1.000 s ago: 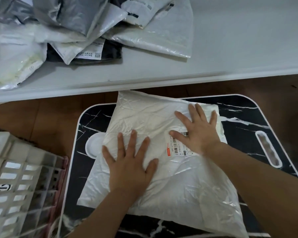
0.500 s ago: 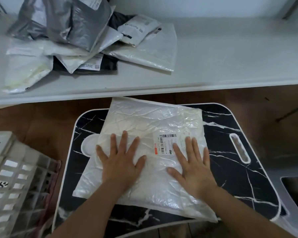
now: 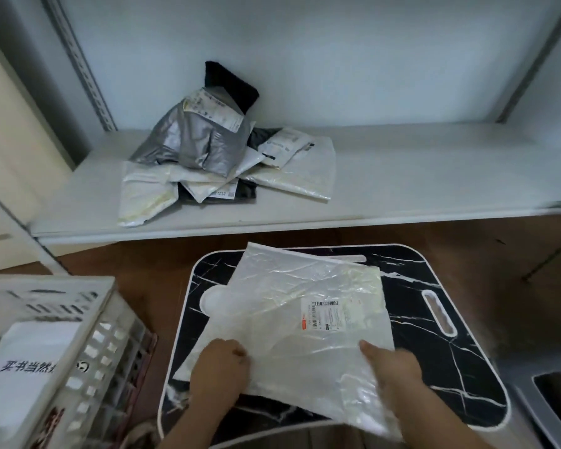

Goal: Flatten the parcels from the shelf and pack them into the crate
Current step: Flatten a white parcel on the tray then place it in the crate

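Note:
A flat white plastic parcel (image 3: 305, 306) with a barcode label lies across the black marble-patterned tray table (image 3: 450, 361). My left hand (image 3: 219, 371) grips its near left edge, fingers curled under the plastic. My right hand (image 3: 391, 362) holds the near right part, thumb on top and fingers beneath. The near edge looks slightly lifted. A white slatted crate (image 3: 88, 361) stands at the lower left with a white printed parcel (image 3: 26, 367) inside. More parcels, silver, white and black, lie in a pile (image 3: 214, 160) on the white shelf (image 3: 402, 189).
The shelf's metal uprights rise at the back left and right. Brown wooden floor shows between shelf and tray table. A grey bin or seat edge (image 3: 554, 403) sits at the lower right. The tray table has a handle slot (image 3: 439, 315) on its right side.
Both hands slid from pressing flat on top of the parcel down to its near edge and now hold it. The view has tilted up, showing more of the shelf.

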A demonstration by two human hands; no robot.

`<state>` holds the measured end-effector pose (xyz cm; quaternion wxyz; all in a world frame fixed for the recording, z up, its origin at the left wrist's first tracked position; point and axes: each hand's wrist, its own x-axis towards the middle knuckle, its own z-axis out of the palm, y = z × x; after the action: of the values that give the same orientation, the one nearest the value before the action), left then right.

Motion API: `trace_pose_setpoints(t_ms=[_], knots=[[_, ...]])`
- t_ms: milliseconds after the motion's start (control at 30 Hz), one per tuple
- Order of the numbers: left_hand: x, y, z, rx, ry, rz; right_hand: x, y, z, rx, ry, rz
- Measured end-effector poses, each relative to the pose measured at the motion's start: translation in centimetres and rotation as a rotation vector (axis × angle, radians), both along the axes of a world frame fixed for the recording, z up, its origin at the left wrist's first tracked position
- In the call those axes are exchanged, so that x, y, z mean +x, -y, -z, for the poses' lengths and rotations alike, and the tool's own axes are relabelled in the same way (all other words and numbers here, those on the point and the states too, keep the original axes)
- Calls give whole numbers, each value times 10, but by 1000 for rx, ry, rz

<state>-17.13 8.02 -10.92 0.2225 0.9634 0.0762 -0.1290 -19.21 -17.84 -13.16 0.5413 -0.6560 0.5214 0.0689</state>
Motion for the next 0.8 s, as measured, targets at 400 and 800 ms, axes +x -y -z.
trace_pose_setpoints(t_ms=[400,800], knots=[[-38,7,-33,-1225,-158,-658,-39,-84,-60,590,125,-217],[-9,-185,-150,-1050,-363,-166,9,-84,-95,351,235,-380]])
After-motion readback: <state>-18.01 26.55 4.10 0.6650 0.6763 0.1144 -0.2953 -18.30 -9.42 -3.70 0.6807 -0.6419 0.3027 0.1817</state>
